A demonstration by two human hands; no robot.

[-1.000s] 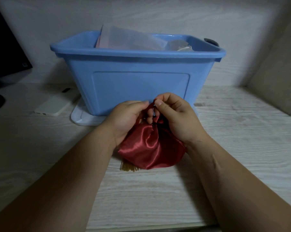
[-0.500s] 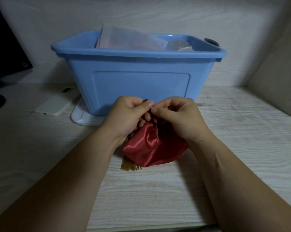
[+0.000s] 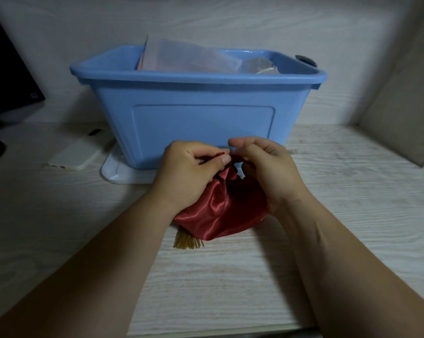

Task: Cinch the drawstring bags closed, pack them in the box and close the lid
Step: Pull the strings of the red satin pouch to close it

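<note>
The right hand's [image 3: 267, 172] thumb, earlier pressed tip to tip against the left hand's [image 3: 189, 172] thumb, is now lifted clear above it. Between the hands, the neck of the red satin bag [image 3: 220, 211] is gathered narrower.

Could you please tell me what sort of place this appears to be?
Probably a home or office desk nook: a pale wood-grain desktop with matching panels behind, a dark monitor at the left, and what looks like a white phone beside the blue box.
</note>
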